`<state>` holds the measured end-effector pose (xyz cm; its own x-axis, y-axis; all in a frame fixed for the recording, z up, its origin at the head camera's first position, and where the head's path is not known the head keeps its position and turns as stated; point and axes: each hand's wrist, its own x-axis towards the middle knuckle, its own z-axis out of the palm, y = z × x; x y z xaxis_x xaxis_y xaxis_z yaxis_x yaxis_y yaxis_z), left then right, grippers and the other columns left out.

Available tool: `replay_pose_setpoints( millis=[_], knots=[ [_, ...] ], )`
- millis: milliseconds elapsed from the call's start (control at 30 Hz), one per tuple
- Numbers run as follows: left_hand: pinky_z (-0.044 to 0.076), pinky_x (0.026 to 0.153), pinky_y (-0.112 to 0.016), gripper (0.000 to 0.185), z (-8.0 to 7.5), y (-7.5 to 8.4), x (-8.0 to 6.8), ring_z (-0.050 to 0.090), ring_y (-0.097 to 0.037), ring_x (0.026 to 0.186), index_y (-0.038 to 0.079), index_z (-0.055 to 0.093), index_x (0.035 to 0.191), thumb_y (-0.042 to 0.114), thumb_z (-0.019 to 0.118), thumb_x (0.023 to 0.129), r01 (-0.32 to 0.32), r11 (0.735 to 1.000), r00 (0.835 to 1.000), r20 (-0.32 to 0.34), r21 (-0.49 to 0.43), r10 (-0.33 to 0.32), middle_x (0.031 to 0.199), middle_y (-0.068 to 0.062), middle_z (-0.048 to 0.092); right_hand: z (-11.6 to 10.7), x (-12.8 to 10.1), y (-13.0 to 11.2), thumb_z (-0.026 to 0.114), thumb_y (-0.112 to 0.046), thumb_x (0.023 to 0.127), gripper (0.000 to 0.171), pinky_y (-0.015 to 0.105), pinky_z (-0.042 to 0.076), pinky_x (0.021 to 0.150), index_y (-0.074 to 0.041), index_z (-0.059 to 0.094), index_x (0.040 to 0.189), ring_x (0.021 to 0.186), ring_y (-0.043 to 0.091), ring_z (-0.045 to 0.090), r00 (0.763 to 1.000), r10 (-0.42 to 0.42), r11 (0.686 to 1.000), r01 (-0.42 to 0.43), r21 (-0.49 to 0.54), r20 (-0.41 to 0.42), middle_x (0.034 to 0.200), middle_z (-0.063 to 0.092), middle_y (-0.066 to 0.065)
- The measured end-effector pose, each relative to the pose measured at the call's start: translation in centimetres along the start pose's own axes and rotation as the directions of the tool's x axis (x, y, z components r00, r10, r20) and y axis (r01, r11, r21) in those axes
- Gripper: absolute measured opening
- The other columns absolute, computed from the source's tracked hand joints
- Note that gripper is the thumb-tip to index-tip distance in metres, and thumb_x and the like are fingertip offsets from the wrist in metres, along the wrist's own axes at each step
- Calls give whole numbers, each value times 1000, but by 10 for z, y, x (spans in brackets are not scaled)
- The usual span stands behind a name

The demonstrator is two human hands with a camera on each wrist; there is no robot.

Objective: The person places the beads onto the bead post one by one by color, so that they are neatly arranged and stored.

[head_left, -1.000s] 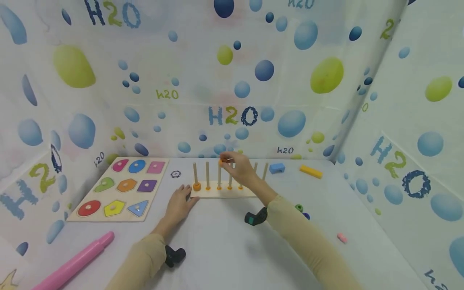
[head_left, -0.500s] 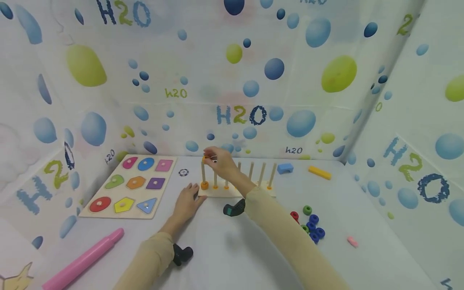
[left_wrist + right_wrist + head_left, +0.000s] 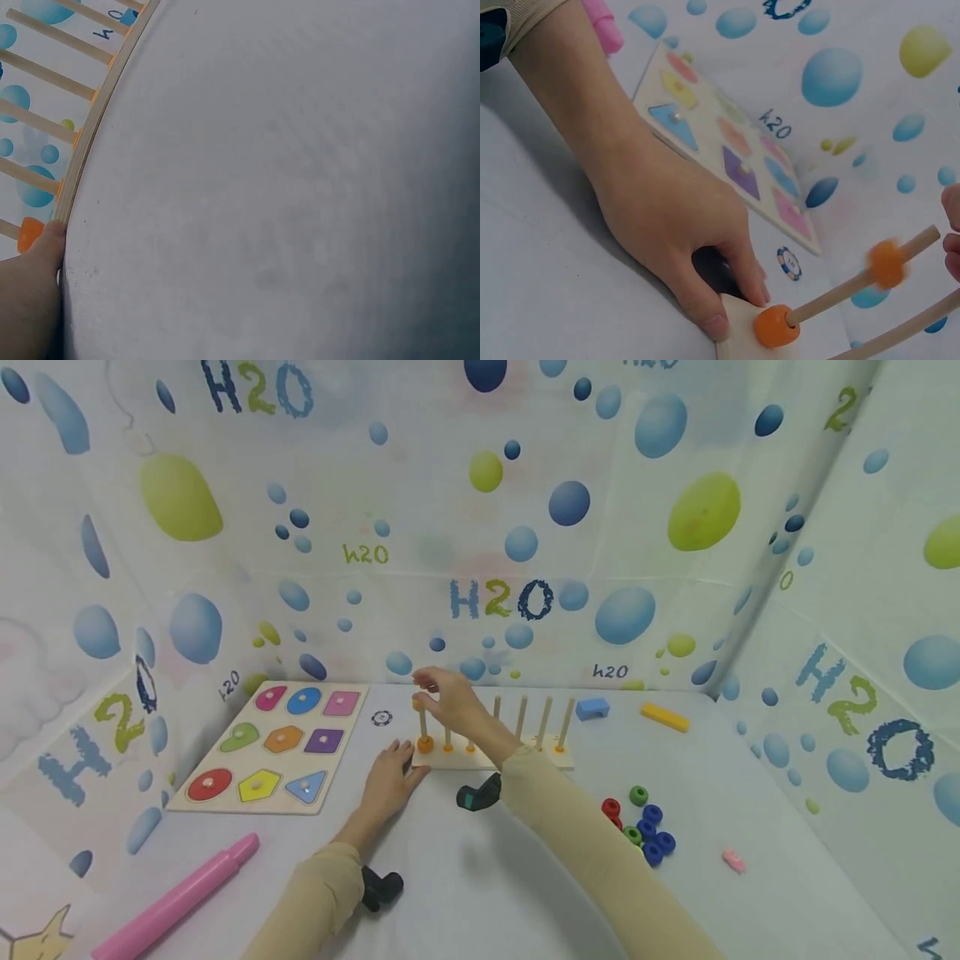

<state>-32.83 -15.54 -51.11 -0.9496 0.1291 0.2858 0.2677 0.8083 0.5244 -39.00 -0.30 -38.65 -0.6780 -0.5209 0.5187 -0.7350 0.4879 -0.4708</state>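
A wooden peg board point(image 3: 558, 760) with a row of upright pegs stands toward the back of the table. My left hand point(image 3: 386, 781) holds its left end, thumb along the front edge and a finger on the far side. One orange bead point(image 3: 775, 325) sits at the foot of the leftmost peg. Higher on that peg is a second orange bead point(image 3: 887, 264), blurred, with the peg through its hole. My right hand point(image 3: 453, 703) hovers by the peg's top, its fingertips apart from this bead in the right wrist view. A dark object point(image 3: 716, 270) shows beneath my left hand.
Red, green and blue beads point(image 3: 647, 828) lie on the right beside the right sleeve. A shape puzzle point(image 3: 247, 764) is on the left, with a pink tube point(image 3: 180, 893) before it. Behind are a blue block point(image 3: 592, 708), a yellow block point(image 3: 664, 717) and a round chip point(image 3: 382, 717).
My right hand has moved left to the leftmost peg with the orange bead, then let go. The bead is now lower on the peg. My left hand stays at the board's end.
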Motion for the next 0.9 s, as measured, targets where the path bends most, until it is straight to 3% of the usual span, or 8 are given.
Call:
replay_pose_setpoints(
  millis=[133, 300, 533, 733, 900],
  knots=[
    [21, 112, -52, 61, 2, 1, -1, 34, -43, 131, -9, 49, 131, 33, 64, 90, -2, 1000, 1000, -1, 6, 2, 134, -26, 48, -6, -7, 1, 64, -14, 91, 32, 15, 48, 88, -2, 58, 121, 103, 18, 62, 1000, 29, 1000, -29, 1, -10, 116, 64, 8],
    [19, 113, -51, 60, 2, 1, 0, 34, -43, 131, -10, 48, 131, 33, 63, 91, 0, 1000, 1000, 3, 14, 0, 134, -26, 47, -19, -20, 7, 63, -8, 91, 27, 15, 49, 86, 2, 59, 116, 101, 19, 62, 996, 9, 993, 1, 117, -84, 110, 65, 12],
    [20, 113, -51, 60, 0, 1, 2, 34, -43, 131, -10, 48, 131, 32, 63, 91, -1, 1000, 1000, 4, 26, 1, 135, -26, 47, -50, -57, 23, 64, -4, 89, 14, 19, 54, 78, -2, 66, 103, 90, 14, 66, 989, 8, 982, 20, 186, -149, 99, 69, 8],
    [19, 113, -51, 60, 0, 2, 1, 33, -43, 132, -11, 48, 131, 31, 63, 91, 10, 1000, 1000, 18, 23, -11, 135, -26, 46, -82, -109, 47, 65, -7, 89, 12, 22, 55, 77, -5, 68, 100, 87, 12, 66, 986, 118, 981, -97, 169, -118, 96, 70, 4],
    [21, 111, -54, 60, 1, 1, 1, 32, -43, 132, -9, 47, 132, 32, 63, 91, 24, 1000, 999, 25, 16, -25, 136, -26, 45, -97, -159, 76, 66, -7, 88, 12, 26, 56, 77, -5, 68, 100, 87, 15, 66, 970, 224, 964, -207, 166, -91, 96, 70, 4]
  ],
)
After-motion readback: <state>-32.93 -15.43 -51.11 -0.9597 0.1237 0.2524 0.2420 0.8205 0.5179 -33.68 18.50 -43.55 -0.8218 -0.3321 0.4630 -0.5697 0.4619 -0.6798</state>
